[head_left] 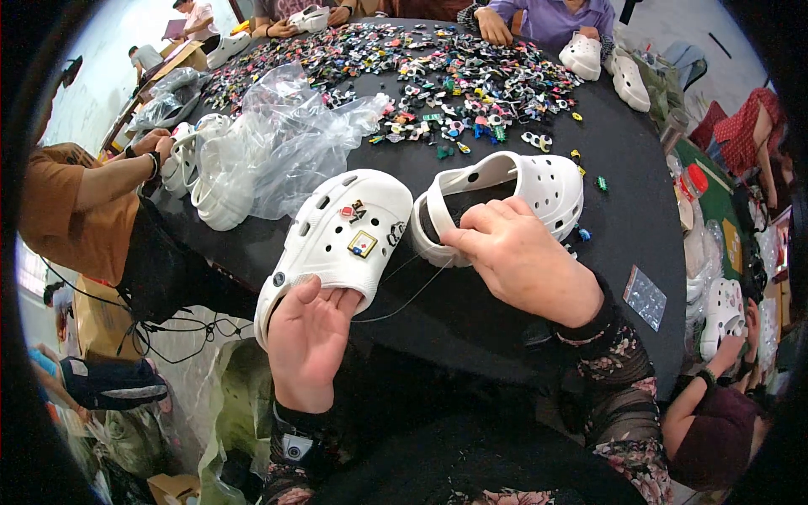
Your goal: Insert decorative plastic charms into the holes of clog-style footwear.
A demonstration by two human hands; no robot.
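Note:
My left hand [311, 345] holds a white clog [324, 244], its fingers tucked into the foot opening and the thumb outside by the strap rivet. Several charms sit on this clog's upper, among them a framed square charm [363, 244] and a small red and black one [350, 211]. My right hand [530, 261] pinches the heel strap of a second white clog [551, 194], which rests on the black table with its toe to the right. No charms show on its upper. A thin thread [412, 297] loops between the two clogs.
A wide heap of colourful shoe charms [471, 80] covers the far table. Clear plastic bags [290, 143] and more white clogs [223, 189] lie to the left. A small clear packet [645, 298] is at the right edge. Other people handle clogs around the table.

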